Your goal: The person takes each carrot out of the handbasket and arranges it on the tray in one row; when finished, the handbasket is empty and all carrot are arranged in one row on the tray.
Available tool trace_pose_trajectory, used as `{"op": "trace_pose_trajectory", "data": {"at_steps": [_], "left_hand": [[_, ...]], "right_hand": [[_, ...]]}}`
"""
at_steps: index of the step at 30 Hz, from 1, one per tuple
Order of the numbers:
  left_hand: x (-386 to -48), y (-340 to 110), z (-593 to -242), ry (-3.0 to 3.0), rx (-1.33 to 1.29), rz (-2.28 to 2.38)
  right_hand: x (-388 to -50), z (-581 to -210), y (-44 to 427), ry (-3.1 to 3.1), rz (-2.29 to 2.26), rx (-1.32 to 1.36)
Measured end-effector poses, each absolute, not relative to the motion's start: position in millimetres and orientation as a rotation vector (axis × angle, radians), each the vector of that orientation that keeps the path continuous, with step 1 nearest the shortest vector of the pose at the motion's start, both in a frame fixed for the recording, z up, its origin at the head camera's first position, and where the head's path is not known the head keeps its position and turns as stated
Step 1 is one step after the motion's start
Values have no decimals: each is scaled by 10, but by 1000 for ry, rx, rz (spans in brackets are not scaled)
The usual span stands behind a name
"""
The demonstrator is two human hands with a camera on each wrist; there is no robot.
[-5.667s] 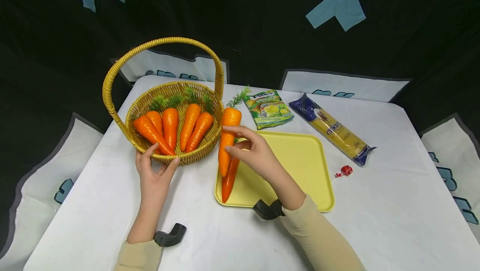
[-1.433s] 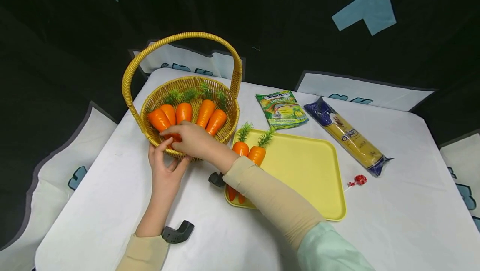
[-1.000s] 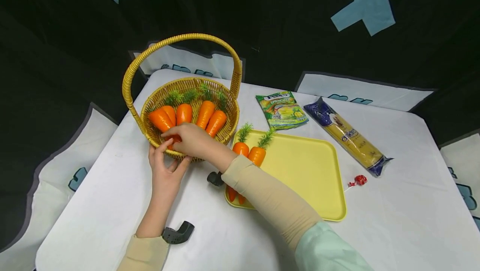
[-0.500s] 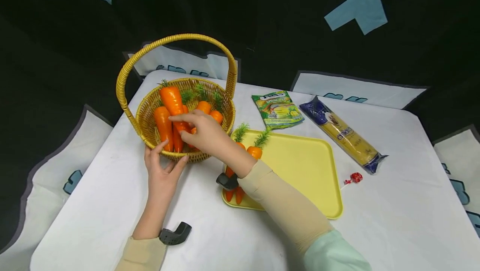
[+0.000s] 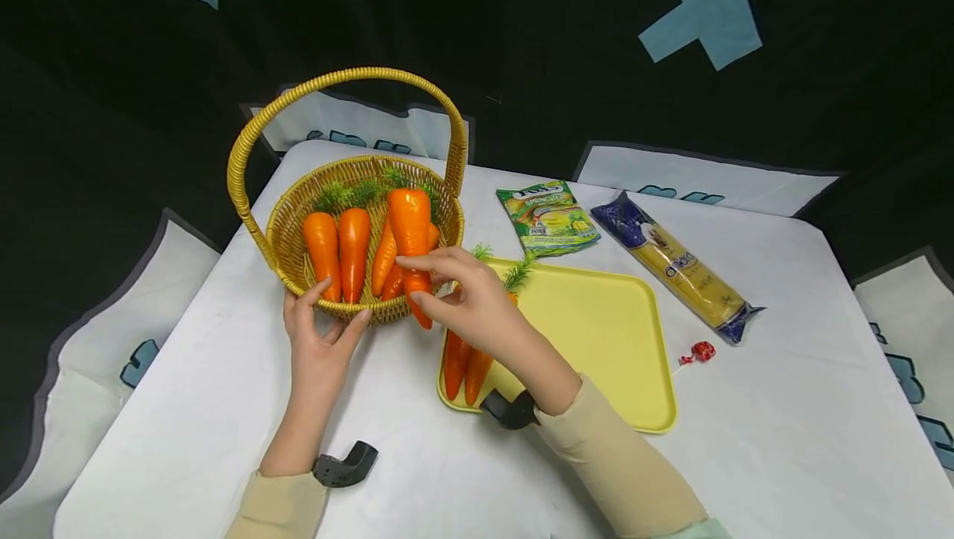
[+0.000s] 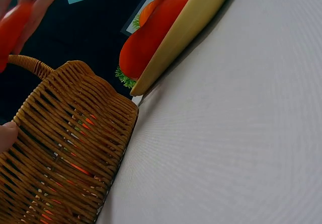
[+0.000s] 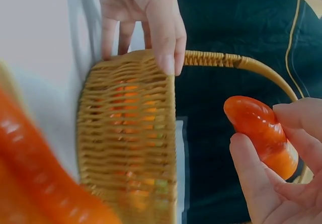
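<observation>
My right hand pinches an orange carrot between thumb and fingers, over the right front rim of the wicker basket. In the right wrist view the same carrot is held clear above the rim. My left hand grips the basket's front edge; in the right wrist view, this hand has one digit over the rim and others against the outside. Several more carrots lie inside the basket, green tops toward the back. Two carrots rest on the yellow tray, partly hidden by my right hand.
Behind the tray lies a green candy bag. Right of it are a long pasta packet and a red-wrapped lollipop. The basket's tall handle arches over the carrots. A white cloth covers the table.
A second carrot came to lie on the tray. My right hand then reached into the basket's left side, lifted another carrot and carried it right to the rim. The left hand stayed on the basket.
</observation>
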State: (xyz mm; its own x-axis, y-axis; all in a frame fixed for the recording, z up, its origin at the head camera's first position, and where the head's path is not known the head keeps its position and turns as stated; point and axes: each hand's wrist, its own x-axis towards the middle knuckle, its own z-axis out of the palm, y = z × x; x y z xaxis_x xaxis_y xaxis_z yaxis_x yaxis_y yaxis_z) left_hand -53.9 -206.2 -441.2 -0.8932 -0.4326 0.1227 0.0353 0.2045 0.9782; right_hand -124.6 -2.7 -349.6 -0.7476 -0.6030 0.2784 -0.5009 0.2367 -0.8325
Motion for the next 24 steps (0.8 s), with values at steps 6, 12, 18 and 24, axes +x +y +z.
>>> {"op": "trace_pose_trajectory", "data": {"at_steps": [6, 12, 18, 24], "left_hand": [[-524, -2042, -4387, -2100, 358, -1740], [-522, -2043, -4383, -2101, 343, -1749], [-523, -2062, -4389, -2100, 349, -1741], [-523, -2056, -4407, -2109, 363, -1748]], "right_hand": [[-1092, -3646, 332, 2353, -1647, -897], [-952, -3855, 716, 2403, -1633, -698], [-832, -4040, 974, 2454, -1611, -567], [-717, -4171, 1057, 2480, -1550, -367]]}}
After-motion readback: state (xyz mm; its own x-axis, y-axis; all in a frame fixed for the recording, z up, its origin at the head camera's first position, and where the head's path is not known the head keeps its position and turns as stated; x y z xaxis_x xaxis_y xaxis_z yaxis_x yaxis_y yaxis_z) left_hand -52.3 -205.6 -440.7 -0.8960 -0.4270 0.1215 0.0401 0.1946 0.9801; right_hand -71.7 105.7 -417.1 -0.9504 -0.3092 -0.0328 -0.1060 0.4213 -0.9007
